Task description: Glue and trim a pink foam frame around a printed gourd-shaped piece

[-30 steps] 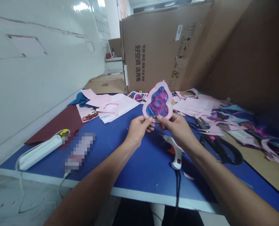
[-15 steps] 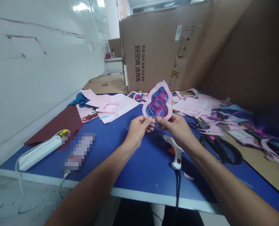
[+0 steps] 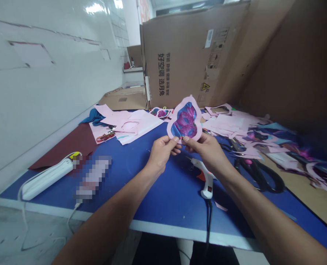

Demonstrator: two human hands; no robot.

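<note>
A pink-bordered cutout (image 3: 185,123), with a blue and magenta mask-like print in its middle, stands upright above the table. My left hand (image 3: 163,152) pinches its lower edge between thumb and fingers. Close beside it, my right hand (image 3: 203,147) grips the same edge, with both thumbs on the near face. Beneath my right forearm lies a white hot glue gun (image 3: 206,182) with an orange trigger and a black cord hanging over the table edge. Black-handled scissors (image 3: 258,176) rest to the right of it.
Pink sheets with cut-out holes (image 3: 135,125) lie at the back left, near dark red material (image 3: 69,147). A white power strip (image 3: 49,180) is at the left. Pink and coloured scraps (image 3: 235,125) heap at the right. Large cardboard (image 3: 191,59) stands behind the blue table (image 3: 163,206).
The top of the cutout has tilted very slightly to the left. Both hands keep their hold on its lower edge, and nothing else has moved visibly.
</note>
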